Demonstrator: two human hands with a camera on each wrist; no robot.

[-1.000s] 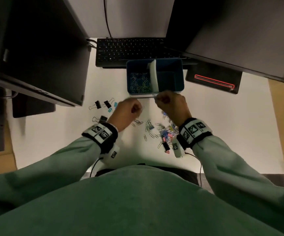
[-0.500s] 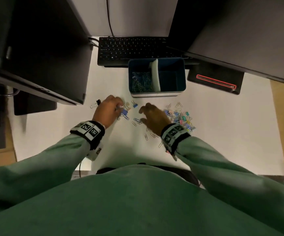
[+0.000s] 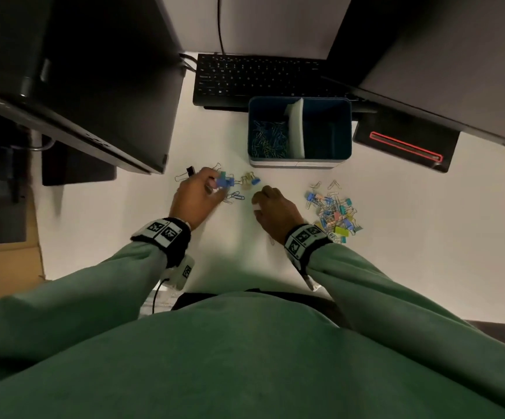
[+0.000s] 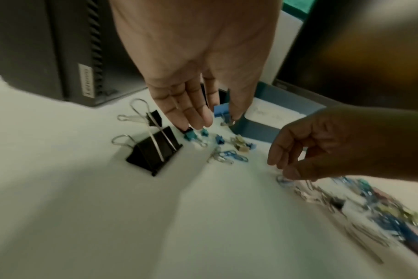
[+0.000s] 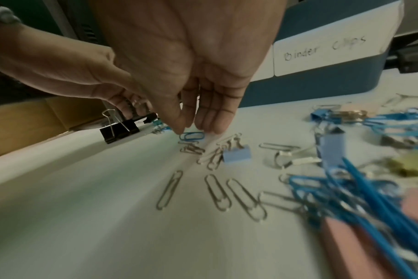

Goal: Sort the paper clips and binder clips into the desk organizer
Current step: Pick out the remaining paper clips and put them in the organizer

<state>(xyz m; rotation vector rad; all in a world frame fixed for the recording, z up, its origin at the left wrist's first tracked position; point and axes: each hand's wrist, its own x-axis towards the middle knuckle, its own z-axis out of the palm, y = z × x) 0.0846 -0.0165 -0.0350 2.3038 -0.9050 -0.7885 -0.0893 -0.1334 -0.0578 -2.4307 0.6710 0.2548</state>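
Observation:
The blue desk organizer [image 3: 299,165] stands mid-desk, with paper clips [image 3: 267,140] in its left compartment. Its front label reads "Binder clips" [image 5: 322,49]. My left hand [image 3: 211,189] hangs over small binder clips and pinches a blue binder clip [image 4: 220,111] between thumb and finger. A large black binder clip [image 4: 153,149] lies just left of it. My right hand [image 5: 196,130] reaches down, thumb and fingertips at both ends of a blue paper clip [image 5: 191,136] lying flat on the desk. Silver paper clips [image 5: 217,190] lie below it.
A mixed pile of coloured clips [image 3: 334,211] lies right of my right hand. Behind the organizer sit a keyboard [image 3: 260,80] and a black device with a red outline [image 3: 405,146]. Monitors [image 3: 94,86] overhang both sides.
Both hands came down from the organizer's front edge to the desk. The left went left to the binder clips, the right to the loose paper clips.

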